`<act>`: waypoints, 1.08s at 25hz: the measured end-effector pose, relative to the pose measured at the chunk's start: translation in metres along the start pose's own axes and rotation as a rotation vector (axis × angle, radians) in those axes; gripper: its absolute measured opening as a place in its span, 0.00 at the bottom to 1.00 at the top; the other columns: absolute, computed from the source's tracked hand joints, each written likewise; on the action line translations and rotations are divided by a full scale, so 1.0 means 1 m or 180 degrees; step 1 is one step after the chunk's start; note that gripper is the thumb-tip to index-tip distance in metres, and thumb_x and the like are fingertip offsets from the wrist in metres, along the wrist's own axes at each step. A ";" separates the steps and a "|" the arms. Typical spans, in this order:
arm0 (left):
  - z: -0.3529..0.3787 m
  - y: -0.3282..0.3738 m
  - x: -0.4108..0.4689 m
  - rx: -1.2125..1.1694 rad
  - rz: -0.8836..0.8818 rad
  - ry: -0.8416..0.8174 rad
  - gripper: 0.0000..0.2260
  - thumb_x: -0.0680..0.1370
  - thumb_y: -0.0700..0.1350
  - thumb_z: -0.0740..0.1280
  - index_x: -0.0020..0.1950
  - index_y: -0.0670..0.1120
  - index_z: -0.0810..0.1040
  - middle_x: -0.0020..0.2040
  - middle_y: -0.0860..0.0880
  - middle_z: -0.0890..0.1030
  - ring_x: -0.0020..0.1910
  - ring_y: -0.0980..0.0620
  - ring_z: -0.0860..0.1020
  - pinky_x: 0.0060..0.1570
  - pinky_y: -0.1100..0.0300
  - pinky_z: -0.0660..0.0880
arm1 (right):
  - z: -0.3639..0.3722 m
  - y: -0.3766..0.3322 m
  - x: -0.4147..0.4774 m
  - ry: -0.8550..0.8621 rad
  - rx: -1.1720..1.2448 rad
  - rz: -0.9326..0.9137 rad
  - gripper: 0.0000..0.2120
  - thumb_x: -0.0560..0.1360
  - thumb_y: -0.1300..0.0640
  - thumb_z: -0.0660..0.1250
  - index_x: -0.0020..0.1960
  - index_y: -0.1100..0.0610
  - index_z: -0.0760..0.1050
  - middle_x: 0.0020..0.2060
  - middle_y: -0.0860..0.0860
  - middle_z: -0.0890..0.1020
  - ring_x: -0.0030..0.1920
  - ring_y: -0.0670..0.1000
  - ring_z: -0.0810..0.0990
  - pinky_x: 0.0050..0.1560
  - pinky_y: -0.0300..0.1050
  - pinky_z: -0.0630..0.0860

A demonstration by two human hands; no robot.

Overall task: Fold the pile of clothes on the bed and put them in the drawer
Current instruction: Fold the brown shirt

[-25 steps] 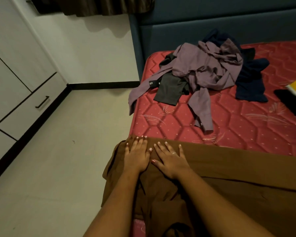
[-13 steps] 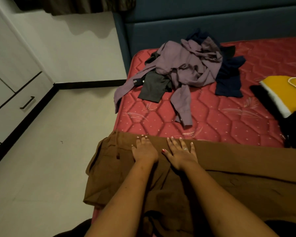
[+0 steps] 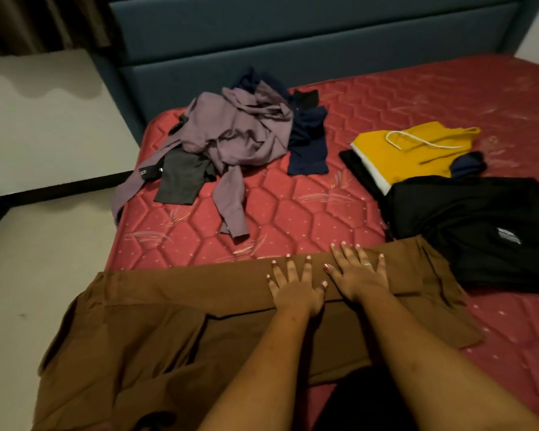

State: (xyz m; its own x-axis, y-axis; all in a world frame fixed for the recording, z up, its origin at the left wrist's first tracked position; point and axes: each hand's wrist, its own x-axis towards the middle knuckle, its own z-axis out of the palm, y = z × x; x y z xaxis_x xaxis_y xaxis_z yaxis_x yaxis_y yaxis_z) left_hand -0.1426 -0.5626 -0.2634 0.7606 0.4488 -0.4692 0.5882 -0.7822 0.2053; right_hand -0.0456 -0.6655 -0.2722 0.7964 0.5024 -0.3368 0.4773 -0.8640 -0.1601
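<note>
Slid rightward, left hand [image 3: 294, 287] and right hand [image 3: 360, 275] press flat, fingers spread, on the folded brown garment [image 3: 168, 306]

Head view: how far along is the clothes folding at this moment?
Done, apparently: a folded yellow garment and a black garment lie set aside at the right. In hand: the left hand and right hand press flat on the brown garment, spread over the mattress edge. Left: the crumpled purple shirt, grey piece and navy piece, plus all stowing; no drawer is in view.
</note>
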 end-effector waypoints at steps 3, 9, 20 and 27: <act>0.006 0.043 0.006 0.0154 0.0233 -0.0073 0.29 0.81 0.63 0.46 0.78 0.58 0.40 0.78 0.46 0.36 0.75 0.37 0.33 0.71 0.39 0.35 | -0.004 0.055 0.005 0.0327 -0.0049 0.0286 0.29 0.79 0.36 0.41 0.77 0.42 0.39 0.78 0.43 0.43 0.77 0.50 0.40 0.74 0.60 0.35; 0.017 0.067 0.017 0.0172 0.0687 0.0060 0.29 0.80 0.64 0.47 0.78 0.59 0.42 0.79 0.48 0.38 0.76 0.41 0.33 0.72 0.41 0.35 | 0.000 0.082 0.008 0.0835 -0.0256 0.0520 0.30 0.79 0.36 0.42 0.78 0.44 0.43 0.78 0.42 0.48 0.77 0.50 0.41 0.68 0.52 0.24; -0.024 -0.115 -0.102 -0.0075 0.0153 0.0852 0.22 0.80 0.55 0.60 0.74 0.56 0.64 0.77 0.55 0.60 0.76 0.54 0.55 0.72 0.39 0.43 | -0.022 -0.028 -0.059 0.0371 -0.0155 0.0363 0.33 0.79 0.49 0.57 0.79 0.51 0.45 0.78 0.54 0.50 0.78 0.56 0.46 0.73 0.64 0.40; 0.012 -0.245 -0.222 -0.2079 -0.0533 0.1545 0.17 0.79 0.48 0.66 0.65 0.42 0.76 0.64 0.42 0.76 0.65 0.45 0.73 0.65 0.57 0.67 | 0.045 -0.210 -0.176 -0.1125 0.0000 -0.2003 0.49 0.65 0.44 0.76 0.77 0.41 0.50 0.72 0.53 0.66 0.71 0.57 0.67 0.70 0.54 0.66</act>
State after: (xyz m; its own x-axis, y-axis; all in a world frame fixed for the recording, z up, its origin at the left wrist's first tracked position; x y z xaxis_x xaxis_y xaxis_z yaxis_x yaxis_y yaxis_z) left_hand -0.4586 -0.4752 -0.2199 0.5948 0.7905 -0.1460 0.6316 -0.3472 0.6932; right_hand -0.3022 -0.5741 -0.2211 0.2026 0.8640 -0.4609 0.8061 -0.4144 -0.4225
